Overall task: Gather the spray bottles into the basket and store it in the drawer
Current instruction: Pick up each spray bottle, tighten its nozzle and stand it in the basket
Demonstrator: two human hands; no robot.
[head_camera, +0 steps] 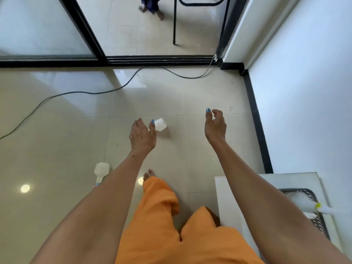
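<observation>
A white spray bottle [160, 124] lies on the tiled floor ahead of me. My left hand [142, 136] hovers over its near end with fingers spread, the thumb overlapping it, holding nothing. My right hand [215, 126] is raised to the right, fingers loosely curled and empty. A second white spray bottle [101, 169] lies on the floor to the left of my left forearm. At the lower right a black mesh basket [309, 193] sits on a white surface [266, 180], with a yellow-collared spray bottle [323, 208] lying in it. My right arm hides part of the basket.
A black cable [80, 92] snakes across the floor from the left to the door corner. A black-framed sliding glass door [152, 60] crosses ahead, with a person's feet [152, 10] and a black chair leg [174, 21] beyond. A white wall [304, 92] stands on the right.
</observation>
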